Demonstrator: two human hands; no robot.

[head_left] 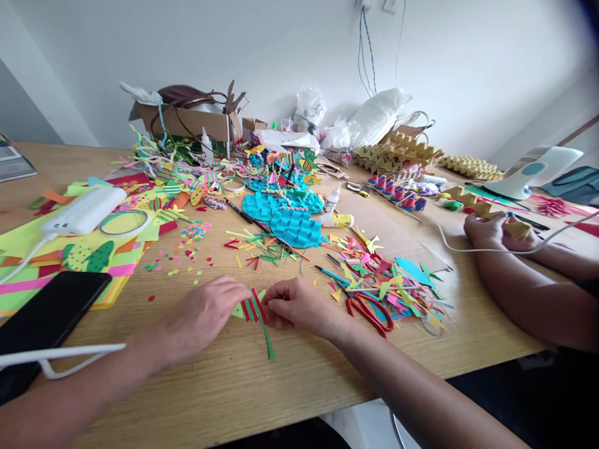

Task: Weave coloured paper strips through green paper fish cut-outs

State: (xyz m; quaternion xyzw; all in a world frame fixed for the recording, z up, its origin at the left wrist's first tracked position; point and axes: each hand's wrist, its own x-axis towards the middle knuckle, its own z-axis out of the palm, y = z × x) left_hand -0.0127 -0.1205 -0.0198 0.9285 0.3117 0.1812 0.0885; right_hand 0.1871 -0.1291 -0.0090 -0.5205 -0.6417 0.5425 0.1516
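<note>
Between my hands is a small green paper fish (238, 310) with red paper strips across its body. My left hand (206, 315) reaches over its head end, fingertips pressed together on the edge. At the tail end, the fingers of my right hand (297, 305) are pinched at a longer red paper strip (259, 305) that sticks out past the fish's outline; the fingers partly hide the tail. A narrow green paper strip (268, 344) lies just below, on the wooden table (224, 393). Red-handled scissors (369, 315) lie right of my right hand among paper scraps.
Blue layered paper pieces (294, 226) and glue bottles (333, 198) stand ahead. At left lie a black phone (56, 312), a white power bank (87, 209) and coloured paper sheets (19, 234). A co-worker's hands (486, 232) hold egg-carton card at right; a white cable (456, 248) crosses there.
</note>
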